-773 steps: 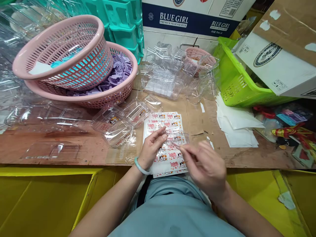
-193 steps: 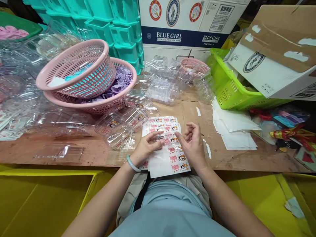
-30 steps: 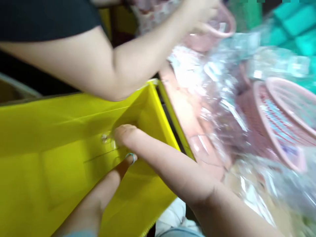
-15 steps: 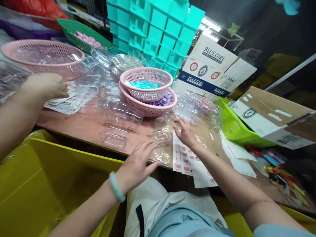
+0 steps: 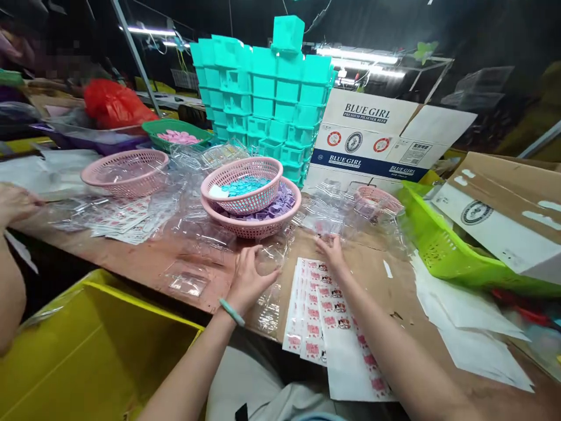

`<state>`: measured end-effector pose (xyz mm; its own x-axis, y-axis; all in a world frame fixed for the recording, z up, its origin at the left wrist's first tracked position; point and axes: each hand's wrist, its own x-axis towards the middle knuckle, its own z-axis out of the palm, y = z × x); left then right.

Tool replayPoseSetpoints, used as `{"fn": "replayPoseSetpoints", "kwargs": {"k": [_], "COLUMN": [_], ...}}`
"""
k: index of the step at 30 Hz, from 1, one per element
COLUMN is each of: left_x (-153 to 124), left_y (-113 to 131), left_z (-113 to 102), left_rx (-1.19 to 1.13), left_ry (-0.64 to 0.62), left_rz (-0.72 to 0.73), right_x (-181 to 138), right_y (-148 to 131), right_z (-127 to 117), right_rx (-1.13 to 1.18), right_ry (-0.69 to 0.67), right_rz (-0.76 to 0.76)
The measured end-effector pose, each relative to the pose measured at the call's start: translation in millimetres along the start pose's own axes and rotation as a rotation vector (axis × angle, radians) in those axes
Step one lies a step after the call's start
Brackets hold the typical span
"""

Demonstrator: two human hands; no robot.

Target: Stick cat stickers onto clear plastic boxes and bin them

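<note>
My left hand (image 5: 249, 279), with a pale green bracelet on the wrist, curves its thumb and fingers around the near left side of a clear plastic box (image 5: 272, 256). To the right, my right hand (image 5: 332, 257) has its fingertips drawn together at a small pink-printed sticker (image 5: 319, 227), partly lost against the clear plastic behind. Beneath my right forearm lie overlapping sticker sheets (image 5: 313, 310) with pink and cat-like prints. Another clear plastic piece (image 5: 186, 285) rests left of my left hand.
Stacked pink baskets (image 5: 252, 231) hold blue and purple pieces. Behind stand turquoise bins (image 5: 263, 88) and a beer carton (image 5: 368, 137). A lime-green basket (image 5: 438, 251) is on the right, a yellow bin (image 5: 87, 351) below left. Another person's hand (image 5: 17, 202) shows at far left.
The view has levelled and tilted up. My left hand has gone from spread flat beside the clear box to curved around it. The other person's arm appears farther left.
</note>
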<state>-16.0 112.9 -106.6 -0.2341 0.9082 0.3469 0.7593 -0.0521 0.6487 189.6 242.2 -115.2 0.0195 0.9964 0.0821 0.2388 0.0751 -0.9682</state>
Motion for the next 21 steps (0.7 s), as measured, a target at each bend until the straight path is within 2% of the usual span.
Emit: {"fn": "replayPoseSetpoints", "kwargs": {"k": [2, 6, 8, 10, 12, 15, 19, 21], "left_x": [13, 41, 51, 58, 63, 67, 58, 40], "left_y": [8, 20, 20, 18, 16, 18, 28, 34], "left_z": [0, 17, 29, 38, 44, 47, 41, 26], "left_rx": [0.063, 0.212, 0.225, 0.218, 0.215, 0.220, 0.199, 0.152], "left_ry": [-0.083, -0.486, -0.565, -0.572, -0.566, -0.540, -0.477, -0.416], "left_rz": [0.031, 0.033, 0.009, 0.001, 0.001, -0.008, -0.024, -0.002], "right_x": [8, 19, 17, 12, 6, 5, 13, 7], "right_y": [-4, -13, -17, -19, -19, -17, -27, -41], "right_z": [13, 45, 52, 56, 60, 66, 57, 46], "right_rx": [0.164, 0.393, 0.471, 0.541, 0.568, 0.489, 0.306, 0.266], "right_ry": [-0.066, -0.131, -0.126, -0.146, -0.232, -0.344, -0.229, -0.207], "right_rz": [0.009, 0.001, -0.021, -0.067, -0.113, -0.138, -0.165, -0.171]}}
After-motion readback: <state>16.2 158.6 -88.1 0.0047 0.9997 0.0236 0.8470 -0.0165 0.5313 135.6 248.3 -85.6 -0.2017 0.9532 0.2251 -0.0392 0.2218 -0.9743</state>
